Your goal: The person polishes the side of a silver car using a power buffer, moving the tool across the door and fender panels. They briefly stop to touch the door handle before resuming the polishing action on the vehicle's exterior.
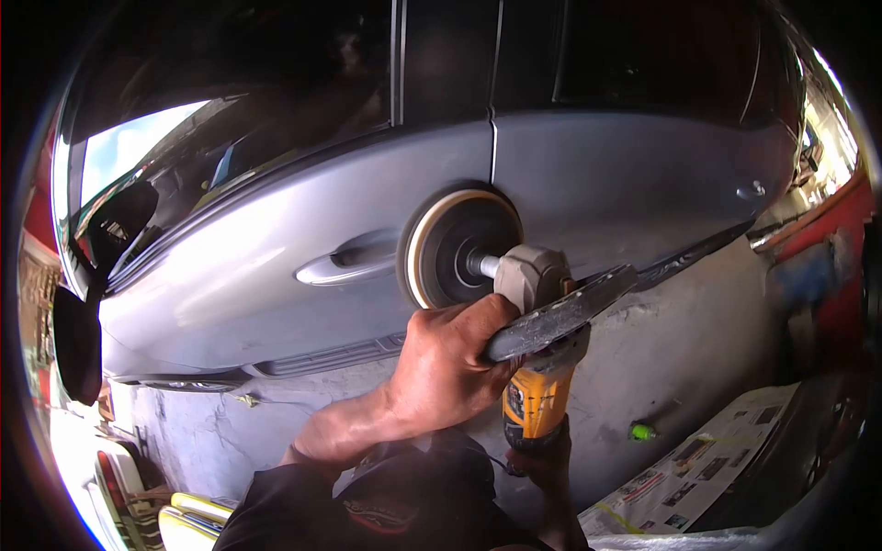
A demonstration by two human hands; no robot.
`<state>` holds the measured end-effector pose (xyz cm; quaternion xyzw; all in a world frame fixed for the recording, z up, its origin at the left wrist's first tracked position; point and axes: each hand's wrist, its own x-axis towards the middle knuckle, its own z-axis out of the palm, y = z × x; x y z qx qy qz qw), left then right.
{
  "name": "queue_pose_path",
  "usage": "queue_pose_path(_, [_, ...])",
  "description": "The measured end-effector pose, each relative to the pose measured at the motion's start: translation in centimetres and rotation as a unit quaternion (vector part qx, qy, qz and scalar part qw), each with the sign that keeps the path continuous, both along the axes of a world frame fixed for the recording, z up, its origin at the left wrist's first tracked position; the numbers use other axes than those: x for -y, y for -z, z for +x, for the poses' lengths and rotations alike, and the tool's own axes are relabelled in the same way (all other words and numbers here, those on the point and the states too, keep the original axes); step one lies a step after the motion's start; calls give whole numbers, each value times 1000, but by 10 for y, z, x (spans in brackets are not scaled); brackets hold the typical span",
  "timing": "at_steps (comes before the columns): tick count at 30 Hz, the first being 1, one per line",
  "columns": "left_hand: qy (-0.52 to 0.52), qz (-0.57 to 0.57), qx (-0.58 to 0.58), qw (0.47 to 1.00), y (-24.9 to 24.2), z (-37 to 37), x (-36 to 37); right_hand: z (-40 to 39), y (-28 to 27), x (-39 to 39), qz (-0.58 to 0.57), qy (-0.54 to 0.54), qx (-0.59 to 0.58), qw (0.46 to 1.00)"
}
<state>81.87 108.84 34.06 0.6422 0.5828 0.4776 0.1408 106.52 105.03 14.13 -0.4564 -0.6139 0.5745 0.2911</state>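
Observation:
A yellow and black power polisher (537, 399) with a grey metal head is held in both hands. Its round pad (464, 246) is against the silver-grey car door (248, 266), just right of the door handle (349, 264) and over the seam between the two doors. My left hand (455, 358) is closed around the near end of the black side handle (574, 314), close to the head. Lower down, my right hand (548, 452) wraps the rear of the polisher's body, its fingers partly hidden by the tool and in shadow.
A side mirror (121, 220) juts out at the left. On the concrete floor (684, 335) lie a bright green object (642, 431) and printed newspaper sheets (703, 459). Yellow-edged panels (188, 519) stand at the lower left.

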Motion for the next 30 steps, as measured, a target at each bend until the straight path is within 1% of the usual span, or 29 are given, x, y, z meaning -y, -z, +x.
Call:
queue_pose_path(1, [-9,23,0,1000,-7,-3,-3,1,-2,-5,2,14,-24,1000])
queue_pose_path(4, [-36,91,-2,995,-29,-13,-11,-6,-41,-27,-11,37,-106,994])
queue_pose_path(5, [-36,102,36,993,-34,-13,-15,0,-44,-33,30,32,-66,997])
queue_pose_path(7, [-45,103,59,992,-48,-18,-19,1,-84,-45,-16,38,-96,994])
queue_pose_path(10, [-24,91,175,980,-58,-24,-25,27,-105,-72,87,47,-18,995])
queue_pose_path(11, [-22,122,181,976,-61,-24,-28,35,-115,-80,121,48,5,992])
queue_pose_path(13, [-4,87,228,970,-67,-31,-29,35,-156,-92,121,48,68,989])
queue_pose_path(14, [0,117,243,963,-69,-32,-29,34,-171,-100,133,21,68,989])
queue_pose_path(15, [3,147,257,955,-71,-34,-29,39,-182,-109,157,8,111,981])
queue_pose_path(17, [1,189,280,941,-75,-42,-26,35,-207,-118,118,-36,136,983])
queue_pose_path(18, [-3,200,289,936,-77,-46,-22,23,-216,-117,121,-52,103,986])
queue_pose_path(21, [-8,219,301,928,-82,-64,0,0,-235,-116,147,-79,99,981])
queue_pose_path(23, [-13,219,309,925,-84,-79,24,-21,-245,-110,130,-95,104,981])
queue_pose_path(24, [-4,148,312,939,-87,-91,40,-29,-247,-106,127,-106,110,980])
queue_pose_path(27, [-29,190,314,930,-85,-105,69,-57,-258,-96,116,-136,98,979])
queue_pose_path(28, [-31,162,318,934,-92,-112,84,-66,-264,-91,112,-147,89,979])
queue_pose_path(30, [-67,198,306,929,-94,-122,106,-87,-273,-82,109,-169,70,977])
